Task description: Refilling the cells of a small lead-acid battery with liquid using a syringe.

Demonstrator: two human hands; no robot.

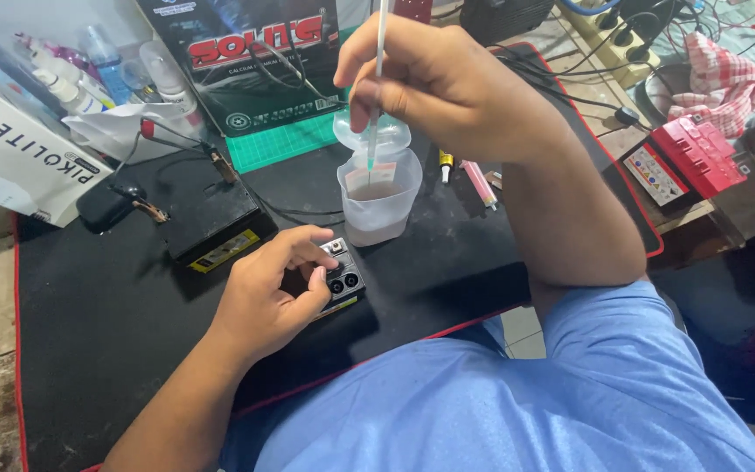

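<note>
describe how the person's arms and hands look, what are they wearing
Both hands, the left hand and the right hand, are bare: no gloves, rings, watch or wristbands visible. Both forearms are uncovered too. The person wears a light blue short-sleeved shirt, its sleeve ending at the right upper arm, near the elbow. No markings show on the fabric.

Spread across the bench: black mat with red edging (89,350). Far left: white carton (19,149), tilted, with spray bottles (102,65) behind. Just right of it: black battery (211,218) with 2 clips on its terminals, red-handled clip (147,129) nearest the carton. Far centre: dark printed box (246,61) standing on a green cutting mat (281,140). Right of centre on the mat: pink syringe (480,183), small yellow-tipped tube (446,163). Far right: red battery (701,153), red-checked cloth (723,79), power strip (622,39) with black cables.
</note>
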